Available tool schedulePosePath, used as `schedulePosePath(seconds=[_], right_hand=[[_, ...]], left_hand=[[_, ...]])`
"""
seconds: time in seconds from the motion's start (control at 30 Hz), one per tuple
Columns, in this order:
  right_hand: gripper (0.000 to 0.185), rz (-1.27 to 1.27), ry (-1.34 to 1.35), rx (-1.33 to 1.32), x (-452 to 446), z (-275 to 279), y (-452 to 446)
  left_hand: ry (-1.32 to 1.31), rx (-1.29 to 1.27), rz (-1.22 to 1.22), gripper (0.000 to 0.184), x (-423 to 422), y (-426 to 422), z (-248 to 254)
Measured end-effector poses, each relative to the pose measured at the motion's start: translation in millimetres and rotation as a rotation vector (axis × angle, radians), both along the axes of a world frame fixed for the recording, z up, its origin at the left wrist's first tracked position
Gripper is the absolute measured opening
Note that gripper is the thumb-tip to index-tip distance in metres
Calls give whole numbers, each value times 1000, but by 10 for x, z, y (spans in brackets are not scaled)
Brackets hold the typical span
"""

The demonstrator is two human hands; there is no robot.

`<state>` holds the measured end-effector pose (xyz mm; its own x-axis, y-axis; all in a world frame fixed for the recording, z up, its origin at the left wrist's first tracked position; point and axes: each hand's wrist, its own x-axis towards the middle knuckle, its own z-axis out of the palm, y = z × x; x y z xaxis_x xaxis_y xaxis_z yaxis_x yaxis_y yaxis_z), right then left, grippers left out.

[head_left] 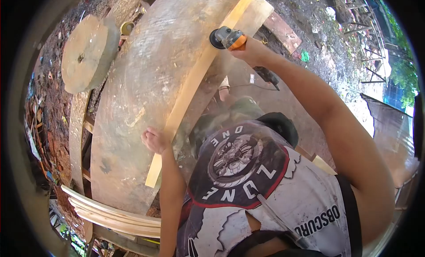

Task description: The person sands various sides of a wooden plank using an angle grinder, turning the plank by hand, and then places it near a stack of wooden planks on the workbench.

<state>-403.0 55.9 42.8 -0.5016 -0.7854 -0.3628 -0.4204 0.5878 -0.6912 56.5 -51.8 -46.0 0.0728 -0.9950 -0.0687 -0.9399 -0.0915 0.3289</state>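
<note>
A long, pale wooden strip (191, 86) lies along the near edge of a worn, dusty wooden tabletop (137, 75). My right hand (253, 52) is wrapped round the body of an orange and grey angle grinder (235, 39). The grinder's dark round disc is at the strip's upper part; whether it touches the wood I cannot tell. Lower down, my left hand (155, 140) is closed over the strip with its fingers curled at the far side.
Several thin curved wooden pieces (110, 215) are stacked at the lower left. A thick round wood slab (86, 53) stands beyond the tabletop, near a roll of tape (127, 28). A cord trails from the grinder. Muddy, littered ground surrounds the table.
</note>
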Motion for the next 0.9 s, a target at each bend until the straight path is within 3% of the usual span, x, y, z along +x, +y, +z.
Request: schedulePosePath(seconds=[0.17,0.27,0.33,0.37,0.47,0.53,0.57,0.6,0.83,0.9], right_hand=[[45,-103,-21,185,-690,186,-85],[46,-50,-42,71,-1430,-299,-30],[48,-116,123,372,-1644,-147,-148],[43,-53,150,241,-1700,-40,-158],[46,-154,117,216,-1888,142,-212],[45,-57,182,210,-2017,101,-183],[44,-176,99,230,-2034,49,-187],[42,-293,14,247,-1988,23,-222],[39,-130,-87,385,-690,191,-94],[41,-20,16,112,-192,174,8]], left_hand=[[-90,49,19,52,50,-43,-50],[-99,73,41,51,1,-22,-13],[-137,2,-9,51,20,-3,-38],[-140,7,5,51,48,-11,-57],[-160,43,-28,50,106,-30,-101],[-160,35,-3,50,95,-22,-104],[-159,45,5,50,97,-24,-108],[-151,60,-21,50,114,-42,-114],[-128,40,-16,46,58,-28,-79],[-110,52,-30,46,113,-47,-176]])
